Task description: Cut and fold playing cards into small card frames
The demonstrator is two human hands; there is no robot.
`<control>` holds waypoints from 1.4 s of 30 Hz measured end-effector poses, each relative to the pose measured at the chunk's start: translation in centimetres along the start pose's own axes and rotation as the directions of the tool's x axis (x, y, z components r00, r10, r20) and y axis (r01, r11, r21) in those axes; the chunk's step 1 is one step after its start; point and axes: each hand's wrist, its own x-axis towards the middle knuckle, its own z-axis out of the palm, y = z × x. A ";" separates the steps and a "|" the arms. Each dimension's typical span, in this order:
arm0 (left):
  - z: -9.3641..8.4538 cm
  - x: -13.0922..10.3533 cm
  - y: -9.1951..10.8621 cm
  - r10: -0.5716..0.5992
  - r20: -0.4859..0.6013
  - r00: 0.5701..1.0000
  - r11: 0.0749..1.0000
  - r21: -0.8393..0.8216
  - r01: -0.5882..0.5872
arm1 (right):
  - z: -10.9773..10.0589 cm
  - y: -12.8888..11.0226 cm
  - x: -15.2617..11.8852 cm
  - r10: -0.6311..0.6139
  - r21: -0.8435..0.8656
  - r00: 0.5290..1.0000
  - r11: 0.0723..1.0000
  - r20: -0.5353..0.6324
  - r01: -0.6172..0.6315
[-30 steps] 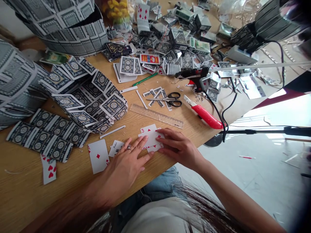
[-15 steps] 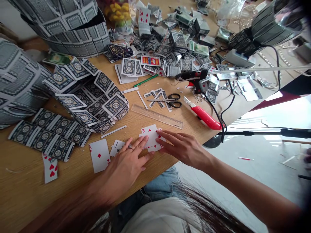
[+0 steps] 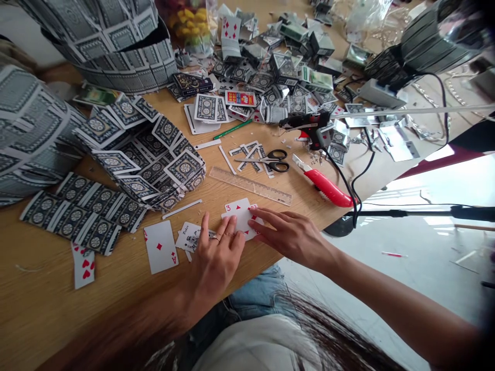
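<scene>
Face-up playing cards (image 3: 243, 215), a three of diamonds among them, lie overlapped near the table's front edge. My left hand (image 3: 216, 252), a ring on one finger, rests its fingertips on their left side, with the index finger stretched apart. On their right side my right hand (image 3: 292, 234) lies with its fingers extended flat. Partly under my left hand is a joker card (image 3: 188, 237). Left of it sits an ace of diamonds (image 3: 160, 248). A joined panel of cards (image 3: 93, 206), backs up, covers part of a heart card (image 3: 83, 268).
Beyond my hands are a clear ruler (image 3: 251, 186), scissors (image 3: 270, 161), a red-handled cutter (image 3: 325, 183) and a glue gun (image 3: 309, 123) with a cord. A basket-like shape made of cards (image 3: 185, 165) stands left. Loose cards and boxes (image 3: 286, 67) pile up behind.
My left hand has shifted slightly right and turned more upright, its index finger lifting apart. More of the joker and ace now shows. My right hand stays nearly still.
</scene>
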 end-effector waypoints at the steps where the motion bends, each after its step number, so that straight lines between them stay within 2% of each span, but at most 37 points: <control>1: 0.1 0.0 0.1 0.001 -0.029 1.000 1.000 0.009 -0.001 | 0.0 0.0 0.0 0.002 0.001 1.000 1.000 -0.003 -0.002; 9: 0.4 -0.1 0.2 -0.025 -0.059 0.998 1.000 -0.018 0.024 | -0.4 -0.2 1.2 0.030 0.029 0.995 0.999 -0.094 -0.027; 13: 0.8 -0.3 0.3 -0.029 -0.062 0.998 1.000 -0.002 0.029 | -0.2 -0.2 1.3 0.032 0.119 0.999 0.993 -0.042 -0.026; 18: 0.6 0.0 0.3 -0.030 -0.074 0.997 1.000 0.001 0.030 | 0.2 0.3 0.8 0.088 0.288 0.996 0.954 -0.005 -0.083; 22: 0.0 0.6 0.2 -0.041 -0.075 0.996 0.999 -0.017 0.040 | 0.4 0.4 0.6 0.141 0.388 0.990 0.913 -0.017 -0.123; 26: -0.2 0.9 0.1 -0.056 -0.128 0.990 0.998 -0.047 0.050 | 0.4 0.3 0.6 0.177 0.442 0.984 0.885 -0.028 -0.147; 29: -0.1 1.1 -0.1 -0.105 -0.138 0.985 0.993 -0.064 0.097 | 0.5 0.2 0.9 0.204 0.457 0.979 0.873 -0.027 -0.169; 34: -0.1 1.6 -0.8 -0.215 -0.050 0.975 0.958 -0.207 0.200 | 0.6 -0.1 1.2 0.272 0.469 0.962 0.851 -0.010 -0.236; 37: 0.0 1.8 -1.1 -0.217 0.005 0.976 0.941 -0.267 0.210 | 0.7 -0.3 1.3 0.305 0.465 0.952 0.842 0.010 -0.274; 42: 0.0 2.0 -1.0 -0.190 0.000 0.982 0.950 -0.252 0.184 | 0.8 -0.5 1.5 0.332 0.466 0.941 0.825 0.059 -0.320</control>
